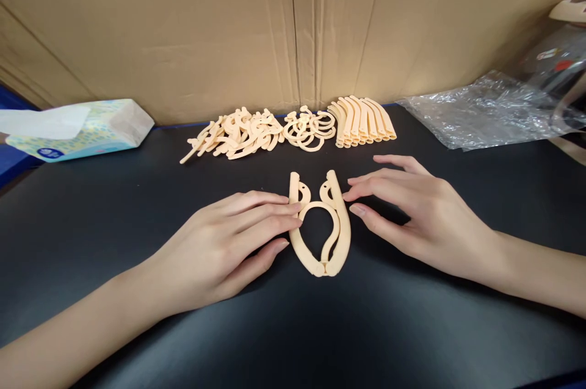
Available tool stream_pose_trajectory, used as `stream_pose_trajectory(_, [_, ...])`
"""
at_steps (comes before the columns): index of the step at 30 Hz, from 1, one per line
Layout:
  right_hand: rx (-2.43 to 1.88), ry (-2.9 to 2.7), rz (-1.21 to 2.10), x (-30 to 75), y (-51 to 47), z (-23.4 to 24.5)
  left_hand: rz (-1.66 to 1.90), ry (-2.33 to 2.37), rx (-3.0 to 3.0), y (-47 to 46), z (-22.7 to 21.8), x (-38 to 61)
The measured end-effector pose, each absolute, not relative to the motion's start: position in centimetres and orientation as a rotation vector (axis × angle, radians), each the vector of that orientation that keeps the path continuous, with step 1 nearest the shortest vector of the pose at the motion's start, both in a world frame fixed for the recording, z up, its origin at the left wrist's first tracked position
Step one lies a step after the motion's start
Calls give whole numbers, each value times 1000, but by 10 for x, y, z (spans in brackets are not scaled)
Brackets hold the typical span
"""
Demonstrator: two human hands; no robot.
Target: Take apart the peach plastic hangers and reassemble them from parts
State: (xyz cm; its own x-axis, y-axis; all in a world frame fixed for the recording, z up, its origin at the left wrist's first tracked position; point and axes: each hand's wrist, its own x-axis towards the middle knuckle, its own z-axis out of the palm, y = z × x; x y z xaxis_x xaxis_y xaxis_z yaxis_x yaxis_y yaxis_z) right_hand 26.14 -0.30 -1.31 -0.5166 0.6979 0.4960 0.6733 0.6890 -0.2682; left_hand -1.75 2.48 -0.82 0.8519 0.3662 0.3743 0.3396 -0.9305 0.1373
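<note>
A cream plastic folding hanger (342,236) lies on the black table, its two arms folded up side by side around a curved hook piece. My left hand (235,242) rests flat at its left, with stretched fingertips lying on the left arm. On the other side, my right hand (421,212) is open with its fingers spread; the fingertips are at the right arm's outer edge, and whether they touch it I cannot tell. Neither hand grips anything.
Behind the hanger lie a heap of loose cream plastic pieces (242,132), a small pile of curved hook pieces (311,126) and a row of hanger arms (364,120). A tissue pack (105,132) sits at left, clear plastic bags (480,111) at right. Cardboard (206,29) stands behind.
</note>
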Motion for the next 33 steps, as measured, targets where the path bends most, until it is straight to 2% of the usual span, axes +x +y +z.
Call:
stream_pose_trajectory(20, [-1003,-2567,26,260,-3,-17,539,429,3009,23,-10,-18])
stream_pose_trajectory(29, [-902,-2682,282,261,2,-14,651,643,2862,21,-14,-12])
stream_pose_trajectory(33, [-889,-2698,406,262,1,-13,556,733,2842,22,-14,-14])
